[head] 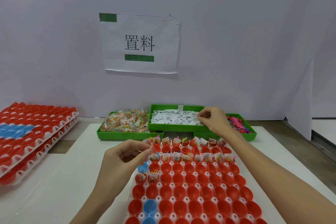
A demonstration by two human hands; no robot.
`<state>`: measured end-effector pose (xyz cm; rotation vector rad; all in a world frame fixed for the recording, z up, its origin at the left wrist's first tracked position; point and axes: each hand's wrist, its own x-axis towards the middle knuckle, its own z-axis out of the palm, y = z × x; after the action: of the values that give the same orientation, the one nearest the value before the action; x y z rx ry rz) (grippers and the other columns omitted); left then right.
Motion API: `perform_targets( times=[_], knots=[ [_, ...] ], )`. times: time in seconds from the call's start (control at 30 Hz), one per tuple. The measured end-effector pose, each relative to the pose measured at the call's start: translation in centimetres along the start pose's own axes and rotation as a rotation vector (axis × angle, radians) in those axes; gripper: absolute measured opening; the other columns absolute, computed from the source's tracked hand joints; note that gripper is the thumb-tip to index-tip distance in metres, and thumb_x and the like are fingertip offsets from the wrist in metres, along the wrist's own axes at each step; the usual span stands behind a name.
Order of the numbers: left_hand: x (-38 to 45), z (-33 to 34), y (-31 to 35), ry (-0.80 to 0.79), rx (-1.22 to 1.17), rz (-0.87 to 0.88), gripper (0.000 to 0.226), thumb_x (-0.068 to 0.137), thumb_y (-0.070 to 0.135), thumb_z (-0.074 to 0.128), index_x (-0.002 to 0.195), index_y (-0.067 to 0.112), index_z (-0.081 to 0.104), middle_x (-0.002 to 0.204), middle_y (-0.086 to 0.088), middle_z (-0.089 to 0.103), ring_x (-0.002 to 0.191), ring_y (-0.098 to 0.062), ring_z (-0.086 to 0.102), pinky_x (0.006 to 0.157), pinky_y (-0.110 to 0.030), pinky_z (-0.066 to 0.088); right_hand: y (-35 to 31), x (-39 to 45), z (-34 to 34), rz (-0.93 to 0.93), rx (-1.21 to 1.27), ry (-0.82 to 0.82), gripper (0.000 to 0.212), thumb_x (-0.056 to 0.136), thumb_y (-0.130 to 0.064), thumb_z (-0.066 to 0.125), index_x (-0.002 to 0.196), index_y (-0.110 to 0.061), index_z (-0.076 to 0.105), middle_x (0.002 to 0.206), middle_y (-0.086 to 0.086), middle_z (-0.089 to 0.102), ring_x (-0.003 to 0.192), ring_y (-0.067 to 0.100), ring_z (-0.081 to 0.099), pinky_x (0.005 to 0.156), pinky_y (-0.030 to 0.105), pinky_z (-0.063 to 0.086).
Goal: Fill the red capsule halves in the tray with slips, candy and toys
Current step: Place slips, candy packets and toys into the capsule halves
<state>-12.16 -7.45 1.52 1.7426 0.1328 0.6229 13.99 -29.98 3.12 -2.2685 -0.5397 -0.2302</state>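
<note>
the right hand (214, 120) reaches to the green bin of white slips (174, 117) at about 1 o'clock from the tray, and its fingertips pinch one slip at the right end of the pile. the left hand (125, 152) hovers at the far left edge of the tray (160, 185), at about 11 o'clock, with fingers curled toward the thumb; it seems to pinch something very small, but i cannot tell what, or if anything is really there.

the red capsule halves (190, 192) sit in the tray directly below both forearms. the far rows already carry slips, candy and small toys; the third filled row stops after two cups on the left. so i judge the next empty cup lies at about 7 o'clock from the right hand, down and to the left, and nearer to the left hand.

the candy bin (125, 121) stands at 12 o'clock, left of the slips, and the toy bin (240, 123) is at 2 o'clock, partly behind the right wrist. stacked trays (32, 132) rest on the surface at 9 o'clock.
</note>
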Motion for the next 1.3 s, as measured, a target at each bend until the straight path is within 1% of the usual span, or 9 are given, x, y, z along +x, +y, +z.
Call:
perform_targets(
  times=[0.17,0.27,0.37,0.43,0.63,0.83,0.97,1.13,1.3],
  knots=[
    [-0.2,0.2,0.3,0.009,-0.037,-0.019,0.012,0.073,0.029,0.082,0.085,0.032,0.082,0.083,-0.003,0.079,0.072,-0.017,0.076,0.068,-0.019,0.06,-1.1,-1.1,-0.4,0.016,0.071,0.096,0.011,0.09,-0.029,0.076,0.095,-0.018,0.075,0.086,-0.01,0.07,0.082,0.004,0.065,0.064,0.013,0.046],
    [-0.3,0.3,0.7,0.008,-0.086,-0.048,0.012,0.074,0.027,0.083,0.085,0.03,0.082,0.084,-0.002,0.08,0.074,-0.018,0.077,0.068,-0.018,0.06,-3.0,-2.7,-0.9,0.062,0.271,0.108,0.015,0.087,-0.03,0.079,0.093,-0.017,0.076,0.083,-0.003,0.074,0.078,0.013,0.07,0.07,0.024,0.057],
    [-0.6,0.6,1.1,0.001,-0.13,-0.064,0.013,0.073,0.025,0.084,0.085,0.027,0.083,0.085,-0.004,0.08,0.076,-0.022,0.078,0.067,-0.02,0.061,-6.4,-6.0,-1.8,0.074,0.576,-0.095,0.03,0.076,-0.033,0.083,0.096,-0.013,0.076,0.084,0.004,0.078,0.083,0.022,0.075,0.074,0.025,0.061],
    [-0.9,0.8,1.5,-0.008,-0.163,-0.076,0.014,0.071,0.024,0.084,0.086,0.024,0.083,0.085,-0.007,0.081,0.077,-0.024,0.079,0.067,-0.022,0.062,-8.1,-8.6,-2.2,0.019,0.635,-0.244,0.028,0.077,-0.03,0.083,0.097,-0.012,0.076,0.087,0.006,0.079,0.083,0.021,0.076,0.074,0.024,0.06],
    [-2.0,1.8,2.2,-0.061,-0.254,-0.096,0.026,0.07,0.017,0.085,0.095,0.024,0.084,0.087,-0.012,0.08,0.082,-0.028,0.079,0.071,-0.023,0.062,-10.2,-15.2,-1.5,-0.053,0.593,-0.367,0.008,0.086,-0.013,0.081,0.092,-0.011,0.077,0.083,0.007,0.079,0.08,0.021,0.078,0.073,0.028,0.062],
    [-2.5,2.3,2.3,-0.127,-0.157,-0.054,0.034,0.067,0.025,0.088,0.1,0.035,0.082,0.089,-0.005,0.081,0.084,-0.022,0.079,0.077,-0.027,0.063,-10.3,-17.0,-1.3,-0.139,0.455,-0.263,0.003,0.088,-0.02,0.08,0.089,-0.02,0.078,0.079,-0.001,0.078,0.075,0.015,0.076,0.075,0.033,0.063],
    [-2.5,2.4,2.2,-0.139,-0.107,-0.053,0.036,0.069,0.021,0.09,0.1,0.036,0.082,0.09,-0.004,0.081,0.084,-0.021,0.079,0.08,-0.027,0.063,-10.0,-17.2,-1.4,-0.163,0.343,-0.079,0.009,0.087,-0.024,0.08,0.081,-0.027,0.074,0.077,-0.009,0.075,0.073,0.007,0.072,0.071,0.024,0.059],
    [-2.6,2.3,2.3,-0.168,-0.086,-0.028,0.032,0.071,0.021,0.087,0.099,0.036,0.082,0.09,-0.003,0.081,0.082,-0.022,0.079,0.076,-0.024,0.063,-9.8,-17.6,-1.3,-0.281,0.35,-0.215,0.003,0.089,-0.029,0.078,0.088,-0.03,0.075,0.084,-0.015,0.074,0.083,0.007,0.073,0.074,0.019,0.058],
    [-2.5,2.1,2.1,-0.199,-0.061,-0.011,0.018,0.075,0.025,0.087,0.092,0.03,0.083,0.09,-0.003,0.081,0.083,-0.02,0.079,0.076,-0.022,0.062,-9.3,-17.5,-1.4,-0.266,0.464,-0.299,0.003,0.091,-0.024,0.076,0.094,-0.026,0.075,0.09,-0.007,0.077,0.087,0.013,0.075,0.082,0.028,0.061]
  ],
)
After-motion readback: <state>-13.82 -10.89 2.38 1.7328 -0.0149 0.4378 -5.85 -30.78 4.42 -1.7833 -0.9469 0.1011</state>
